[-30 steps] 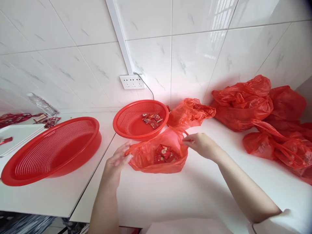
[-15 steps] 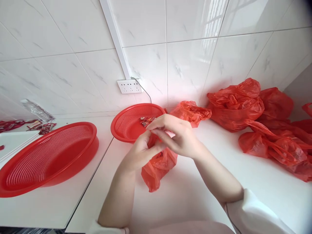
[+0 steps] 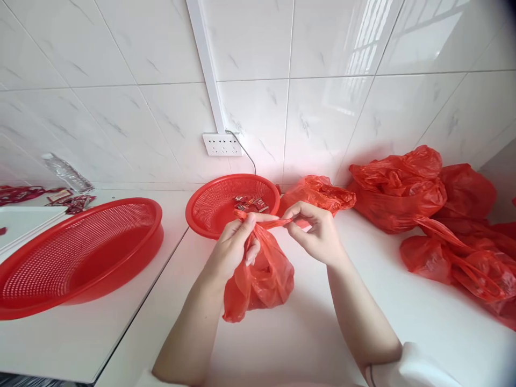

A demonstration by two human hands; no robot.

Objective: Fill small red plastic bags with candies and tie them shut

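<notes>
A thin red plastic bag point(image 3: 268, 274) hangs gathered at its neck over the white tabletop, its lower part puffed out. My left hand point(image 3: 236, 242) is closed round the neck, thumb on top. With thumb and forefinger, my right hand point(image 3: 314, 228) pinches the end of a twisted strip of the bag, drawn taut sideways between both hands. What the bag holds inside is hard to make out. Just behind my hands stands a round red mesh basket point(image 3: 209, 207) with several small wrapped packets point(image 3: 252, 204) in it.
A larger red basket point(image 3: 116, 263) sits at the left, beside a white tray point(image 3: 32, 223), small red packets point(image 3: 74, 203) and a clear plastic bottle point(image 3: 66, 171). More red bags point(image 3: 397, 188) are heaped at the right. A socket strip point(image 3: 222, 144) with a cable is on the tiled wall.
My hands were close together over the bag's neck; now the right has moved to the right, stretching a twisted strip. The bag shows more fully below. The view has shifted slightly.
</notes>
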